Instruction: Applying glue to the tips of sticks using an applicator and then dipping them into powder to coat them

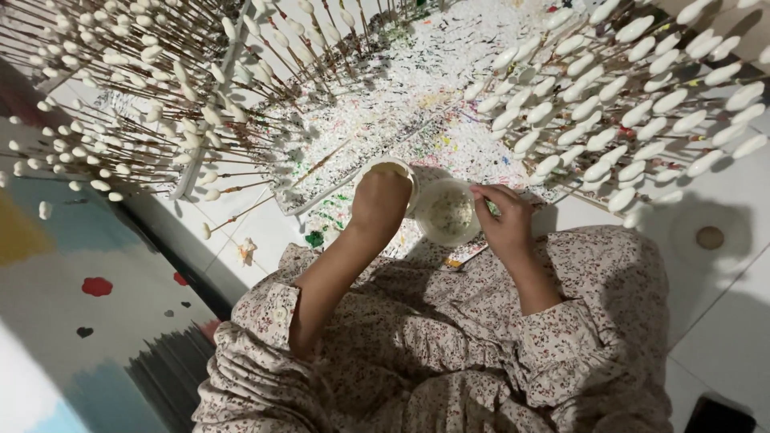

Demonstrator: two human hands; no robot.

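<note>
Floral sleeves (449,345) fill the near edge of view, and from them both forearms reach forward over a paint-spattered white board (417,96). Left hand (378,202) is curled down over the rim of a small white cup (391,171), fingers wrapped around it, so it has that cup in hand. Just beside it, touching or nearly so, sits a second white cup (447,212) with speckled pale liquid inside; right hand (505,220) is pinched shut at its rim on something thin and greenish (489,208), too small to make out. Thin plastic by the look of them, these cups: I'd judge them light, easily squeezed and quick to slop, best taken around the side wall low down rather than by the lip. Fanning out beyond the left hand, and again beyond the right, stand racks of slim sticks tipped with white oval blanks (634,104), probably fragile, packed close. Pale floor tiles (722,321) lie off past the right wrist.
</note>
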